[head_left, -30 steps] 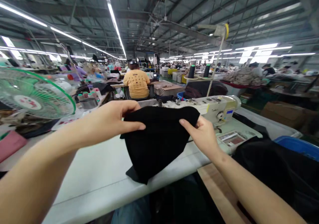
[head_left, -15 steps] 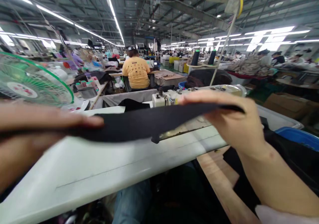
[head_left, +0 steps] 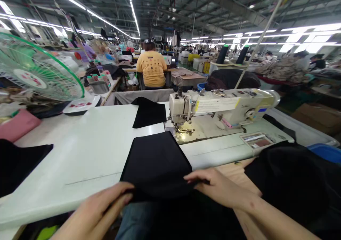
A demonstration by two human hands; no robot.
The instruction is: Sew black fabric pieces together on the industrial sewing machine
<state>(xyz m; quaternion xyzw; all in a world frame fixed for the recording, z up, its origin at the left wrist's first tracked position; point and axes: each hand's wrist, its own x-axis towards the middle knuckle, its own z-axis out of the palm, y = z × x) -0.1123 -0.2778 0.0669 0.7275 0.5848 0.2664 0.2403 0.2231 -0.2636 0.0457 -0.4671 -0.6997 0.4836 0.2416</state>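
A black fabric panel (head_left: 157,161) lies partly on the white sewing table (head_left: 87,144), its near edge hanging over the table's front. My left hand (head_left: 106,204) pinches the panel's near left corner between thumb and fingers. At the near right edge, my right hand (head_left: 213,183) grips the same panel, thumb and index finger closed on it. The panel's far edge reaches close to the needle area of a sewing machine (head_left: 226,108). Beyond it, a second black fabric piece (head_left: 149,112) rests flat beside the machine head.
A green-rimmed fan (head_left: 34,73) stands at the left, above a pink cloth (head_left: 18,126) and another black piece (head_left: 21,165). Black fabric (head_left: 290,179) is heaped at the right near a blue bin (head_left: 325,153). A person in a yellow shirt (head_left: 151,67) sits ahead.
Both hands have come down and closer together, lowering the black panel from in front of my view onto the table edge. The sewing machine is now uncovered.
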